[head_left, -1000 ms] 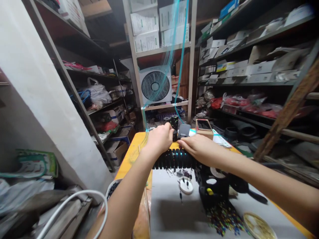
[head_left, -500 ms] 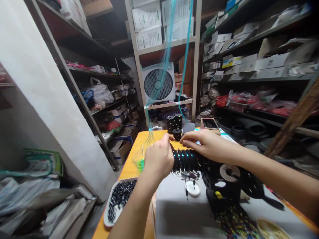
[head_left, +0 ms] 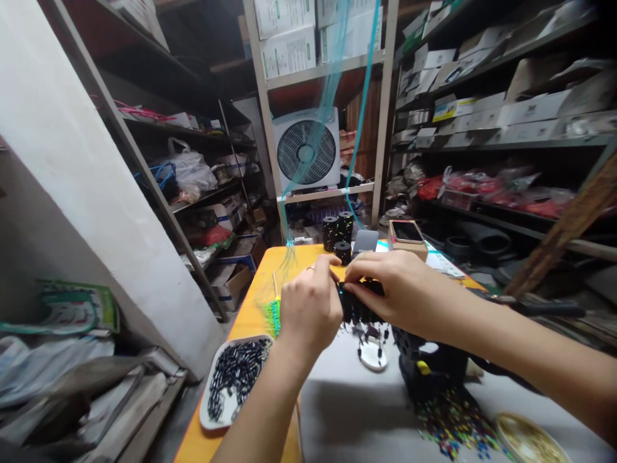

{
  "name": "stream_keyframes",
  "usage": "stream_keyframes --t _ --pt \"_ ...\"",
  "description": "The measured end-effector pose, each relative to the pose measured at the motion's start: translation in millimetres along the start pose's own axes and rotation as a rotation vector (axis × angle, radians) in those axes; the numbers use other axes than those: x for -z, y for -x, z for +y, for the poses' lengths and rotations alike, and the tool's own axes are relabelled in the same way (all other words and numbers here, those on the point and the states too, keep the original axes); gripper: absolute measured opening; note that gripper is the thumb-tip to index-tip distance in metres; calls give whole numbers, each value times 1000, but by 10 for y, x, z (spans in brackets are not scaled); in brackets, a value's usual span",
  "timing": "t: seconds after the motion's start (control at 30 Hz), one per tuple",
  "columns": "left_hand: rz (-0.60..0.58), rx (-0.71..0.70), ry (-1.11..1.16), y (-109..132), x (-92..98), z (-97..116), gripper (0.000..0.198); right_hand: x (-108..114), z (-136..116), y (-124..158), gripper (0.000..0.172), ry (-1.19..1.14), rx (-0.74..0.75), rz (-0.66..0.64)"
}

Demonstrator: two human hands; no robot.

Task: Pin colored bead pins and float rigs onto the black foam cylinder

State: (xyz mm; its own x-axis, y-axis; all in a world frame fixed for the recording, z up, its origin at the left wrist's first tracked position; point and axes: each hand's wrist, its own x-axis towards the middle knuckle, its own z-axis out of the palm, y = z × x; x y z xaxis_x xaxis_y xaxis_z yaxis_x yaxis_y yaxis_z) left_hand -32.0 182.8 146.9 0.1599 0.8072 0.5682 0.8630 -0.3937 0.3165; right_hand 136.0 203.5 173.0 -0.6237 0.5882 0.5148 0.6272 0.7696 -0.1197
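A row of black spools (head_left: pixel 360 310) lies on a bar across the table, fixed to a black device (head_left: pixel 434 363). My left hand (head_left: pixel 308 307) is closed at the row's left end, its fingers pinched together. My right hand (head_left: pixel 395 288) covers the top of the row, fingertips pinching right beside the left hand's. What the fingers pinch is too small to make out. Thin teal threads (head_left: pixel 332 116) hang from above down to the table's far left, ending at a green bundle (head_left: pixel 273 316).
A white tray of dark beads (head_left: pixel 234 379) sits at the orange table's (head_left: pixel 250 315) left edge. Black spools (head_left: pixel 337 233), a phone on a box (head_left: pixel 407 235), a small white dish (head_left: pixel 372 355), scattered coloured beads (head_left: pixel 448 427) and a round yellow plate (head_left: pixel 527 444) lie around. Shelving stands on all sides.
My hands drew nearer to me and closer together over the spool row. The view shifted, bringing the tray of dark beads into sight.
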Motion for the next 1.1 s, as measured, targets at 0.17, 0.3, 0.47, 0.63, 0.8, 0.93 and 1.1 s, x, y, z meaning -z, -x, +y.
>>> stream_keyframes --t 0.17,0.3,0.47,0.63,0.8,0.93,1.1 --pt "-30 35 -56 -108 48 31 31 4 -8 61 31 56 39 0" --pt "-139 36 -39 -314 27 -5 30 48 82 143 33 81 8 17" --pt "-290 14 1 -587 -21 -82 29 18 197 266 46 181 -128 -8" --pt "-323 -121 64 -458 135 -14 50 -74 231 285 53 193 -149 -92" --pt "-275 -225 33 -19 252 16 38 -70 224 269 54 166 -168 -101" --pt "-209 -328 23 211 199 -64 38 -61 215 284 55 136 -182 -85" --pt "-122 -433 -76 201 102 -171 48 -66 302 234 55 76 -226 -100"
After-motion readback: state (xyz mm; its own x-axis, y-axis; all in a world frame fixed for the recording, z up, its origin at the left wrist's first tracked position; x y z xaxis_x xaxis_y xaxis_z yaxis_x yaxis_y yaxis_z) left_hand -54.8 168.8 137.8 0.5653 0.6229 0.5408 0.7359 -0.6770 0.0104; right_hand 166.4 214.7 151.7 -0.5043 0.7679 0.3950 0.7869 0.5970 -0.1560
